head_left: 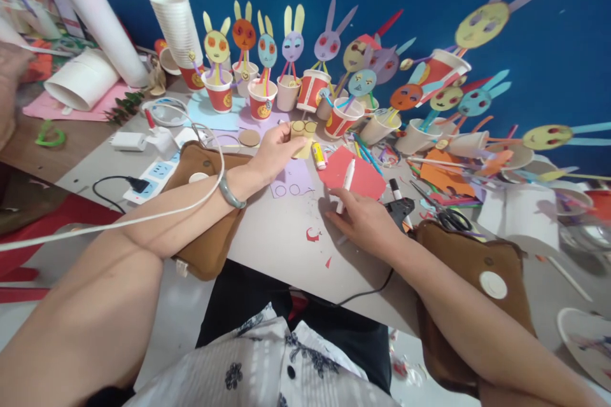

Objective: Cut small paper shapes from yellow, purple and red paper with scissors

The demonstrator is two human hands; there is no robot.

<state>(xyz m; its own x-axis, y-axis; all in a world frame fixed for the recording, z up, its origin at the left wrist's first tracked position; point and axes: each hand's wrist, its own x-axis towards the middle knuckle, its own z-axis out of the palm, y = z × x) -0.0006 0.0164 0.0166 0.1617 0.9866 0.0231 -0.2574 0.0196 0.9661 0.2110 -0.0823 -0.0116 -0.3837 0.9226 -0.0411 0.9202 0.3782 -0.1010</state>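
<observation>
My left hand [279, 151] pinches a small yellow paper piece [303, 135] with two circles drawn on it. At the right, my right hand [363, 219] has a white marker [349, 177] between thumb and fingers, its body tilted up over red paper [370, 172]. Under and below the left hand lies purple paper [292, 183] with circles drawn in dark line. A yellow glue stick [317, 156] rests between the hands, against the red paper's left edge. Small red scraps [312, 234] lie nearer my body.
Paper cups with rabbit-faced figures [292, 46] line the back. Scissors [451, 217], a black glue gun [400, 208] and a brown pad [477, 286] are at the right. Another brown pad [205, 235], a power strip [160, 172] and a white cable [157, 211] are at the left.
</observation>
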